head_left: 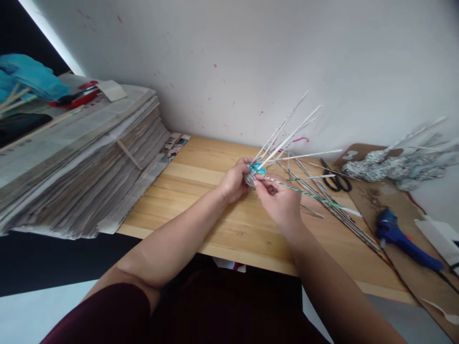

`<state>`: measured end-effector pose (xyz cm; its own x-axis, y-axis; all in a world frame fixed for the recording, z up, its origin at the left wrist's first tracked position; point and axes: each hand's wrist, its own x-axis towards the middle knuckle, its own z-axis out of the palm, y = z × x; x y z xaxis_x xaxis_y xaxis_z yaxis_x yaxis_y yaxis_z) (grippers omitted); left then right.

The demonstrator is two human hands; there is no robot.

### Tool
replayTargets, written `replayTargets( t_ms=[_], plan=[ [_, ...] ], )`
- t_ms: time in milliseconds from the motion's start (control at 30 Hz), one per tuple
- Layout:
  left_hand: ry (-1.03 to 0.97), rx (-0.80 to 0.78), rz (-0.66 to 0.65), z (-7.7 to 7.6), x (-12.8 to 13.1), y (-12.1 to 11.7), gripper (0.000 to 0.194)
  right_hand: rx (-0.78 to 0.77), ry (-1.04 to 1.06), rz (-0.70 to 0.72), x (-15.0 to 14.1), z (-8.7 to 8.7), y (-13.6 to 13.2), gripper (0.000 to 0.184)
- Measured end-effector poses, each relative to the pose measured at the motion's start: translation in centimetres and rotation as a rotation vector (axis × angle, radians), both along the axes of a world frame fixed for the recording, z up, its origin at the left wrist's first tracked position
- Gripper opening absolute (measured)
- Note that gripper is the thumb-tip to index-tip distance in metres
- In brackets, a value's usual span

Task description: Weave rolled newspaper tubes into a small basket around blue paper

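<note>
Both hands meet over the wooden table around a small woven paper piece with blue material inside. My left hand is closed around its left side. Long white rolled paper strips fan up and to the right from the piece. My right hand pinches at its front right, thumb and forefinger on a green-and-white paper strip that runs off to the right. The fingertips hide part of the weave.
On the right lie loose paper sticks, black scissors, a blue glue gun and crumpled newspaper shapes. A tall newspaper stack fills the left, with a red-and-black tool on top. A white wall stands behind.
</note>
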<state>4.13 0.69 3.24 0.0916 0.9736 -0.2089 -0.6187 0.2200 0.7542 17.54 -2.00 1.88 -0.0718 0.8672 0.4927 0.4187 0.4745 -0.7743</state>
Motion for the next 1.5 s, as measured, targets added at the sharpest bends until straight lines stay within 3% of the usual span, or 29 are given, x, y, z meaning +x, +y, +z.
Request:
replayTargets(
  t_ms=[267,467,733,833,1000,1200,1500],
  plan=[
    [0.006,-0.046,0.018,-0.3,0.2,0.1,0.037,0.020,-0.204,-0.017,-0.1,0.5,0.0,0.011],
    [-0.079,-0.029,-0.113,-0.1,-0.1,-0.5,0.042,-0.042,-0.176,-0.029,0.1,0.5,0.3,0.010],
    [-0.031,0.121,-0.210,-0.8,-0.3,-1.0,0.050,-0.007,-0.144,-0.004,0.9,2.1,-0.2,0.010],
    [-0.058,0.153,-0.190,-1.0,-0.4,-0.8,0.047,0.074,-0.128,0.021,1.0,2.5,-0.7,0.015],
    [-0.055,0.117,-0.110,-0.6,-0.6,-0.3,0.030,0.328,-0.288,-0.074,1.6,2.9,-0.8,0.015],
    [-0.065,0.037,-0.098,-0.1,-0.7,0.0,0.026,0.353,-0.402,-0.188,2.0,3.0,-0.5,0.007],
    [-0.080,0.002,-0.130,0.1,-0.6,-0.1,0.038,0.363,-0.411,-0.160,1.8,2.8,-0.6,0.009]
  ],
)
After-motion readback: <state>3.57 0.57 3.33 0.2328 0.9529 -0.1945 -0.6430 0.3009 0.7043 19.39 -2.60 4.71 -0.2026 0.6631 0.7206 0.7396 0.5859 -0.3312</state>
